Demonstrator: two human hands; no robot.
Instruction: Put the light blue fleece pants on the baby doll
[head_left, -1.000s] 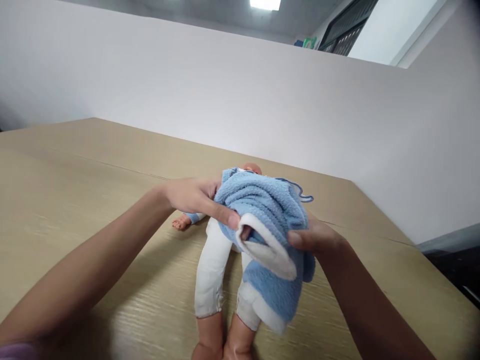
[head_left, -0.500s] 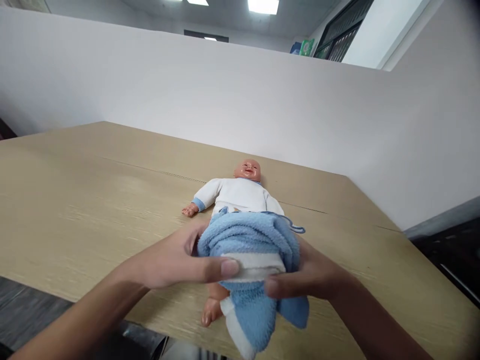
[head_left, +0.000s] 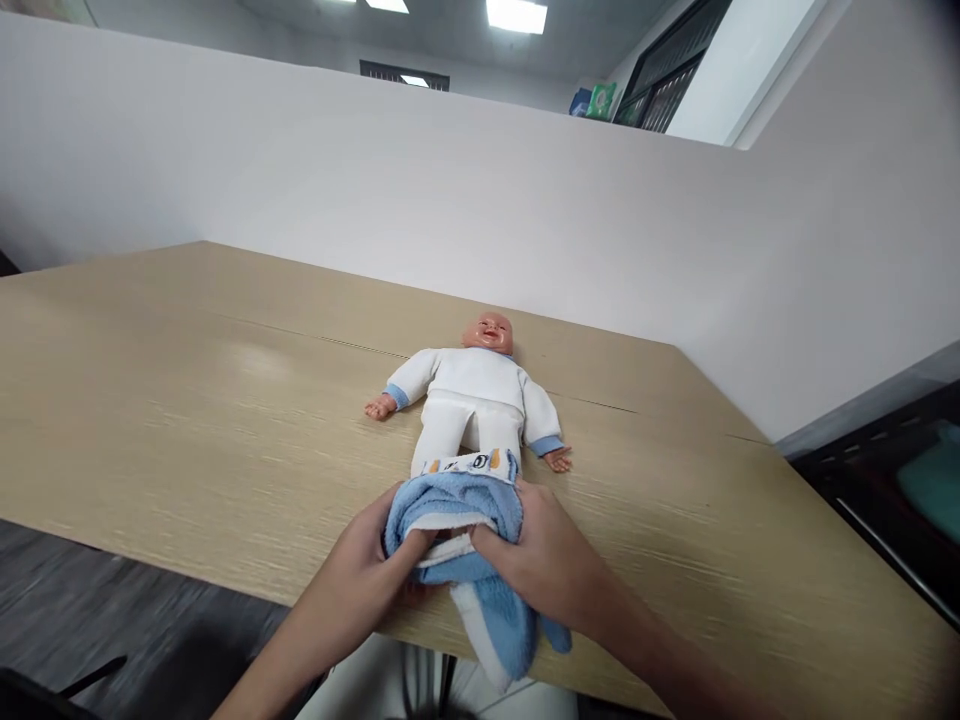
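A baby doll [head_left: 480, 375] in a white top with blue cuffs and white trousers lies on its back, head away from me. Over its lower legs is a bunched blue fluffy baby garment [head_left: 457, 490] with white trim and a printed band. My left hand [head_left: 371, 560] grips its left side, thumb tucked into the white-edged opening. On the other side my right hand [head_left: 544, 550] grips it, thumb in the same opening. An ear-shaped blue and white flap hangs toward the near table edge. The doll's feet are mostly hidden by the cloth and my hands.
The doll lies on a wood-grain table [head_left: 247, 430] with seams across it. A white partition wall [head_left: 375, 180] rises behind. At the right stands a dark rack or cart [head_left: 885, 500]. A green package [head_left: 601, 100] shows beyond the wall.
The garment has moved down and lower toward the doll's feet, so its white trousers and right-side arm now show. Both thumbs have shifted into the garment's opening.
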